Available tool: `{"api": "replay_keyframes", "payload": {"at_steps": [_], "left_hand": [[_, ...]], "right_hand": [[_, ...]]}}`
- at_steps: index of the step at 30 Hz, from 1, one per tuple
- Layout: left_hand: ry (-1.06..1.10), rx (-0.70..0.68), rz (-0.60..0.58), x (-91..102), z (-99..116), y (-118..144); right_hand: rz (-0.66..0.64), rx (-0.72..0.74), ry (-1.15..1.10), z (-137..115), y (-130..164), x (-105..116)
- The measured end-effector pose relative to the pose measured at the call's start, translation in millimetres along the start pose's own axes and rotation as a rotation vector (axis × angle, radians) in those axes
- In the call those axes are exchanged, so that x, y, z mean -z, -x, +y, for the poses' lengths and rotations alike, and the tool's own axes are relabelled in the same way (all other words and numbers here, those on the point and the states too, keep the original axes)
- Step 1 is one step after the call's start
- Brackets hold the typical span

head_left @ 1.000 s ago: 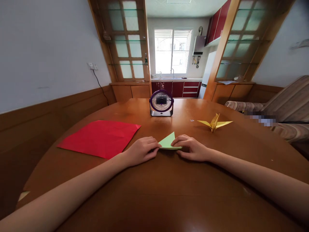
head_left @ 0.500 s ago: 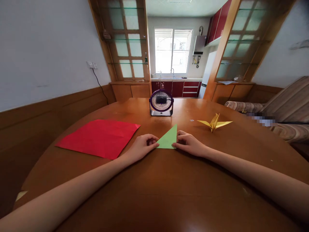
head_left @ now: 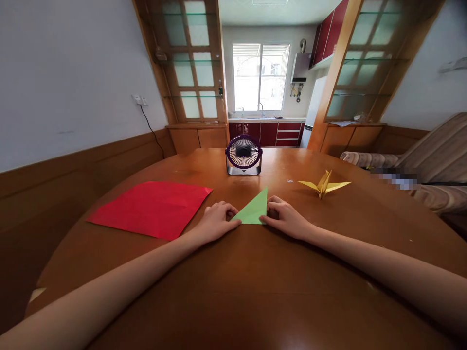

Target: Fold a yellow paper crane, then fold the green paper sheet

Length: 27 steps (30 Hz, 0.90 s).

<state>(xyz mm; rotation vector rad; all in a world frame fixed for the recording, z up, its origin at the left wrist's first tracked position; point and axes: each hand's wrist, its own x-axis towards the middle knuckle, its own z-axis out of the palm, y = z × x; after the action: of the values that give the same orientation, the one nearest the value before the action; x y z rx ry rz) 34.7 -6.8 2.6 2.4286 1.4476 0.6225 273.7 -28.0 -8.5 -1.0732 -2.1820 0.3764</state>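
Note:
A light green sheet of paper [head_left: 253,211], folded into a triangle, lies on the brown table between my hands. Its upright edge is on the right and its point faces away from me. My left hand [head_left: 219,221] pinches the left corner, thumb on top and fingers curled behind. At the lower right corner my right hand [head_left: 284,218] grips the paper the same way, its bent fingers against the upright edge. A large red sheet of paper [head_left: 153,209] lies flat to the left. To the right stands a yellow origami crane [head_left: 324,185] with its wings spread.
A small purple fan [head_left: 243,154] stands on the wooden table [head_left: 233,291] beyond the green paper. A tiny pale scrap [head_left: 289,181] lies left of the crane. A striped sofa [head_left: 434,165] is at the right, past the table's edge.
My left hand has shifted slightly left and outward, so more of the green triangle's left corner shows. The right hand has barely moved.

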Motion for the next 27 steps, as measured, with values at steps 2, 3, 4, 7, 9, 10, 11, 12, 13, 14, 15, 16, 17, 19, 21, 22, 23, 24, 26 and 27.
{"api": "replay_keyframes", "payload": {"at_steps": [2,3,4,7,9,10,11,12,13,14,15,16,17,19,21,22,23,24,26,27], "left_hand": [[0.014,0.066,-0.034,1.1,1.7,-3.4],[0.027,0.091,-0.045,1.3,1.9,-4.7],[0.046,0.109,-0.05,1.1,1.6,-5.7],[0.147,0.123,-0.017,-2.8,-1.7,-5.5],[0.244,0.1,-0.002,-7.3,-3.4,-3.2],[0.301,0.078,-0.003,-9.5,-3.4,-1.7],[0.363,0.053,-0.006,-11.5,-2.8,0.0],[0.427,0.029,-0.006,-13.0,-1.6,1.6],[0.487,0.008,-0.001,-14.0,-0.1,3.0],[0.539,-0.004,0.011,-14.6,1.6,4.2],[0.577,-0.007,0.025,-14.8,3.1,5.0],[0.601,-0.003,0.041,-14.8,4.2,5.4],[0.615,0.005,0.055,-14.7,4.9,5.6],[0.637,0.013,0.066,-14.6,5.5,5.1],[0.674,0.015,0.053,-14.8,5.9,4.3],[0.697,0.022,0.044,-14.9,6.5,4.0],[0.722,0.036,0.035,-14.8,7.5,3.9],[0.749,0.057,0.024,-14.6,8.7,3.9],[0.81,0.107,0.011,-14.0,11.5,4.2],[0.842,0.127,0.004,-13.5,12.8,4.6]], "right_hand": [[-0.007,0.01,-0.011,-0.7,0.1,0.4],[-0.01,0.017,-0.015,-1.1,0.2,0.7],[-0.011,0.023,-0.019,-1.5,0.2,0.9],[-0.005,0.029,-0.032,-1.5,0.5,1.1],[0.008,0.035,-0.056,-0.5,0.9,0.7],[0.019,0.039,-0.08,0.2,1.1,0.4],[0.031,0.037,-0.121,1.1,1.2,-0.2],[0.044,0.025,-0.18,2.2,1.2,-0.8],[0.057,0.003,-0.255,3.7,1.0,-1.5],[0.072,-0.024,-0.334,5.4,0.5,-2.3],[0.09,-0.052,-0.408,7.4,-0.1,-3.0],[0.114,-0.078,-0.473,9.5,-1.0,-3.6],[0.136,-0.099,-0.524,11.6,-2.1,-4.1],[0.132,-0.131,-0.616,14.6,-4.3,-4.2],[0.064,-0.166,-0.709,15.0,-6.0,-3.3],[0.028,-0.187,-0.741,14.1,-6.6,-2.5],[0.002,-0.212,-0.759,12.7,-7.0,-1.5],[-0.003,-0.242,-0.762,11.1,-7.1,-0.5],[0.016,-0.308,-0.751,7.9,-7.2,1.3],[0.03,-0.336,-0.753,6.7,-7.3,1.9]]}}
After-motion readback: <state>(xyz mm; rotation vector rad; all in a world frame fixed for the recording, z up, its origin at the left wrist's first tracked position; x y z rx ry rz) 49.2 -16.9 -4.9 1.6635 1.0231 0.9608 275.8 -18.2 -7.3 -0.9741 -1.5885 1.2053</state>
